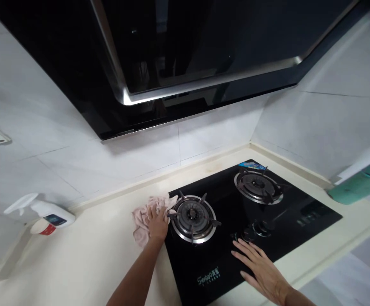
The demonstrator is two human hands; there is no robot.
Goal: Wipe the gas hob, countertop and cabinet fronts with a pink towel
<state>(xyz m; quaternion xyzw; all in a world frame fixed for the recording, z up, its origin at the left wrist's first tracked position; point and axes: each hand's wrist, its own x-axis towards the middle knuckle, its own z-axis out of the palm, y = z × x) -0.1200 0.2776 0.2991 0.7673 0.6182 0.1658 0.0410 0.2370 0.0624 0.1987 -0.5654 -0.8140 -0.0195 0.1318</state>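
Observation:
My left hand [158, 223] presses on a crumpled pink cloth [142, 216], fingers bent over it, at the left edge of the black glass gas cooktop [223, 238]. Part of the cloth lies on the counter, and its right end reaches the left burner [192, 216]. Over the front of the cooktop my right hand [261, 272] is open, fingers spread and nothing in them. Just beyond those fingertips are the control knobs [257, 230]. Behind them, the right burner [257, 187] carries its dark pan support.
A black range hood [185, 93] hangs low above the cooktop. On the left counter [86, 255] a white spray bottle [52, 212] stands tilted in view beside a red-and-white cup [44, 227]. A green cylinder [360, 187] is at the right wall.

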